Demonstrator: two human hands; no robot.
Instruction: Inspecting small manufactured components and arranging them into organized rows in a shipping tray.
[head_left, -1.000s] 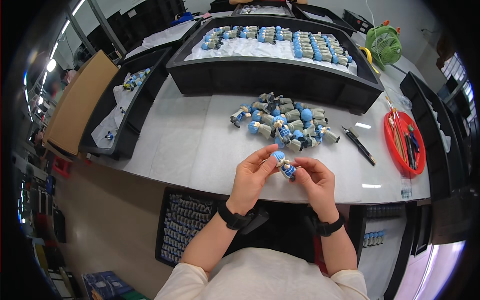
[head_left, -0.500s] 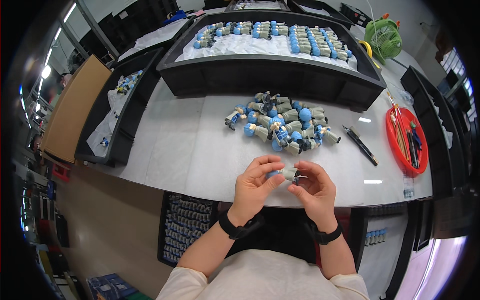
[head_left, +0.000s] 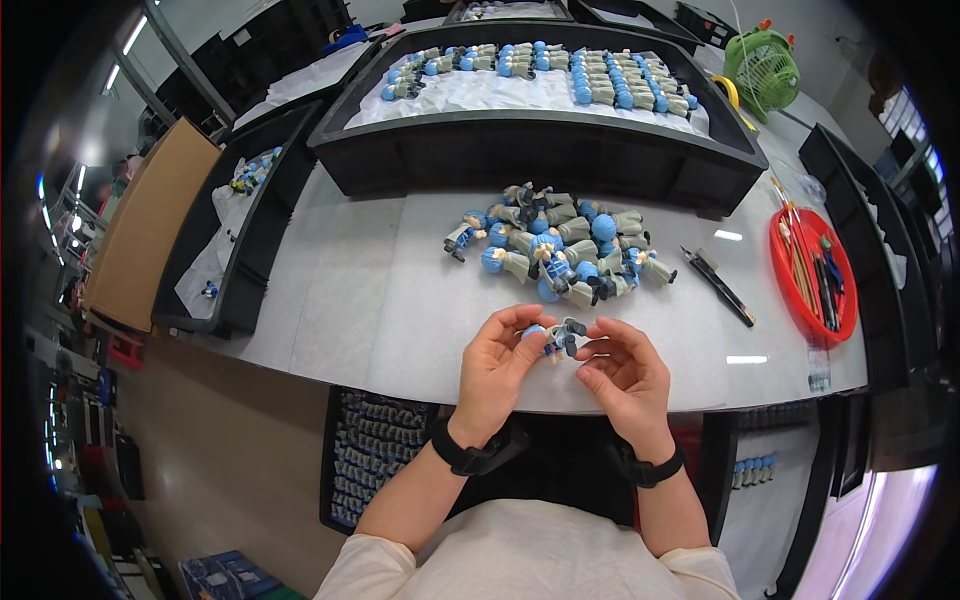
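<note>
Near the table's front edge, my left hand (head_left: 497,365) pinches a small figurine (head_left: 558,340) by its blue head end. The figurine lies sideways, its dark shoes turned toward the right. Beside those shoes is my right hand (head_left: 628,368), its fingers curved and apart, with nothing visibly gripped; whether a fingertip brushes the figurine I cannot tell. Just beyond both hands lies a loose pile of similar figurines (head_left: 570,240) with blue heads and grey-green cloaks, some showing blue-checked fronts.
Behind the pile stands a large black tray (head_left: 540,150) with figurines in rows on white lining. A black pen-like tool (head_left: 718,285) and a red basket (head_left: 848,300) of brushes lie to the right. More black trays (head_left: 245,290) flank the table; a green fan (head_left: 762,70) stands far right.
The figurine has been turned, so its dark shoes now show instead of its cloaked back. My right fingers have come away from it, while my left hand keeps its hold.
</note>
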